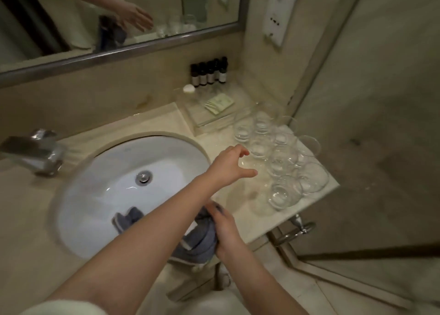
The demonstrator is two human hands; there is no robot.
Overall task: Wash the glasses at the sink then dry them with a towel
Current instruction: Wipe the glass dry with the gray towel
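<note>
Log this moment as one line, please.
left hand: open, reaching toward glasses | right hand: grips towel | sink

hotel bathroom: sink [78, 210], mirror [119, 50], small toiletry bottles [209, 73].

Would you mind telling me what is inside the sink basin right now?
Inside the sink basin I see the metal drain stopper and part of a grey towel draped over the front rim. The left forearm covers the rest of the towel there.
</note>
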